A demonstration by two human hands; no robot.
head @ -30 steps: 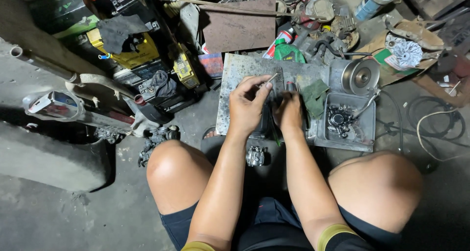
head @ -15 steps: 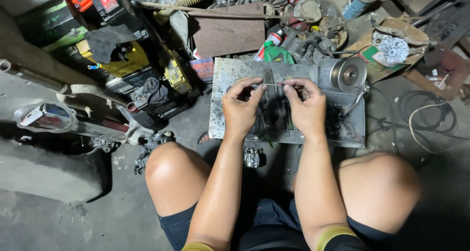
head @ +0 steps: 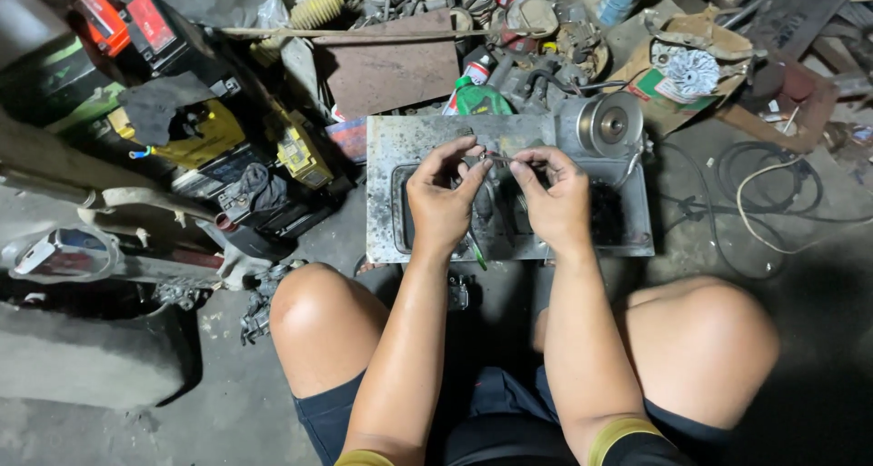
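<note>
We pinch a thin wire point(head: 503, 160) between our left hand point(head: 443, 202) and right hand point(head: 556, 200), fingertips closed on its ends, just above a worn metal tray point(head: 386, 193). A steel pulley point(head: 611, 123) stands at the tray's far right corner; a green bottle point(head: 480, 98) lies beyond, yellow batteries point(head: 300, 152) to the left.

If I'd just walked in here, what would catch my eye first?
Probably the left hand and right hand, raised together at the centre over a grimy metal tray, pinching a thin wire-like piece between them. Next, the shiny round pulley at the tray's far right corner, and the yellow battery at left.
</note>
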